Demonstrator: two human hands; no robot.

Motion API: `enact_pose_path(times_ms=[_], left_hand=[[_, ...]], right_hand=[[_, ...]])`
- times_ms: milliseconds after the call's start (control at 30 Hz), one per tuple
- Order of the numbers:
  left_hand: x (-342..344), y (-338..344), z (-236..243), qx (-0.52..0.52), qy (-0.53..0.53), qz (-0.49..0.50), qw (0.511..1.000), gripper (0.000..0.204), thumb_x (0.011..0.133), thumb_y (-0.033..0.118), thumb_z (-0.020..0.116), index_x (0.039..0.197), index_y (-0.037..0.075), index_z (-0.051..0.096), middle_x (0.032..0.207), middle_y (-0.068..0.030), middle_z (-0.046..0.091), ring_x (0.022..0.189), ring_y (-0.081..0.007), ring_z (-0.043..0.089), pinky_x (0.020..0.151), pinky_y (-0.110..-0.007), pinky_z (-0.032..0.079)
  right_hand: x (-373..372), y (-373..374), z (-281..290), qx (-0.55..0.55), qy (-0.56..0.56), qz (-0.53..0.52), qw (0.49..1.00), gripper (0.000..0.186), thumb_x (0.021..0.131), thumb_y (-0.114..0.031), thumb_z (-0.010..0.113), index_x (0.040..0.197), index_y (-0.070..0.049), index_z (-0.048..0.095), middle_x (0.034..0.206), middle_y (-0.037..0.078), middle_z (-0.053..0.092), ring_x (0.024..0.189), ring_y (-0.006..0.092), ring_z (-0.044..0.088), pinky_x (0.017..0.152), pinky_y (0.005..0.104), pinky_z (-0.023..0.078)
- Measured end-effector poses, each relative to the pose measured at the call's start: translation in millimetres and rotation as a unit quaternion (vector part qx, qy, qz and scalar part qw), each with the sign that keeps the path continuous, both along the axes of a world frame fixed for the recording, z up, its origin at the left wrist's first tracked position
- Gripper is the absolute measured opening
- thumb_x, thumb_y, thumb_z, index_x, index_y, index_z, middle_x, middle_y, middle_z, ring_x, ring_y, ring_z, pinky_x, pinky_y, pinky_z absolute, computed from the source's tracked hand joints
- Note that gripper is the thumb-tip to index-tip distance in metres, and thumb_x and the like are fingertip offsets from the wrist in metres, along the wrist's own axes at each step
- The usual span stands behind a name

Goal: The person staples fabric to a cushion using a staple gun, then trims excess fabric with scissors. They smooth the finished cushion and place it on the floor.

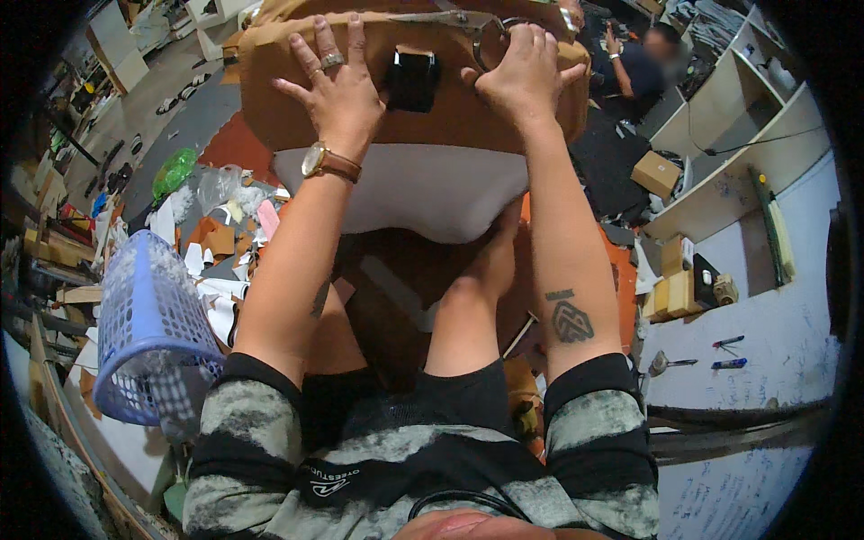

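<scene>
Tan padded piece (468, 121): under both hands
Left hand (345, 90): spread wide on it
Right hand (525, 79): at dark ring (476, 47), grip unclear

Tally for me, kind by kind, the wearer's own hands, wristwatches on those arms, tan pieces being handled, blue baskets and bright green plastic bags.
Hands: 2 (left hand, right hand)
Wristwatch: 1
Tan piece: 1
Blue basket: 1
Bright green plastic bag: 1
Total: 6
</scene>
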State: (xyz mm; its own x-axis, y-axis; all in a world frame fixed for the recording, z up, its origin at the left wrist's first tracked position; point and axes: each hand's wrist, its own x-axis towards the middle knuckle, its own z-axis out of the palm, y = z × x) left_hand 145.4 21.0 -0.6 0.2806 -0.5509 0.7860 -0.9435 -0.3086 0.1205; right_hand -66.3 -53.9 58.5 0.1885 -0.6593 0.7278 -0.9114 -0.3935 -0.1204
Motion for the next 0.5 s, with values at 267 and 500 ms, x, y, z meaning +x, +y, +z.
enact_pose_path(times_ms=[267, 500], left_hand=[[9.7, 13.3, 3.6, -0.06, -0.09, 0.044, 0.993, 0.096, 0.071, 0.047, 0.09, 0.155, 0.039, 0.045, 0.161, -0.0081, 0.036, 0.145, -0.0374, 0.028, 0.104, -0.065, 0.032], [-0.5, 20.7, 4.3, -0.082, -0.021, -0.018, 0.996, 0.082, 0.079, 0.02, 0.08, 0.152, 0.043, 0.051, 0.159, -0.0083, 0.039, 0.152, -0.0391, 0.022, 0.116, -0.074, 0.015]], right_hand=[[-9.0, 28.8, -3.4, 0.022, 0.021, -0.011, 0.999, 0.091, 0.069, -0.055, 0.092, 0.14, -0.012, 0.055, 0.146, 0.006, 0.056, 0.148, 0.0257, 0.042, 0.117, 0.0802, 0.022], [-14.4, 37.7, -8.3, 0.004, 0.057, -0.051, 0.997, 0.088, 0.068, -0.053, 0.092, 0.136, -0.011, 0.055, 0.139, 0.008, 0.057, 0.143, 0.0283, 0.047, 0.111, 0.0746, 0.028]])
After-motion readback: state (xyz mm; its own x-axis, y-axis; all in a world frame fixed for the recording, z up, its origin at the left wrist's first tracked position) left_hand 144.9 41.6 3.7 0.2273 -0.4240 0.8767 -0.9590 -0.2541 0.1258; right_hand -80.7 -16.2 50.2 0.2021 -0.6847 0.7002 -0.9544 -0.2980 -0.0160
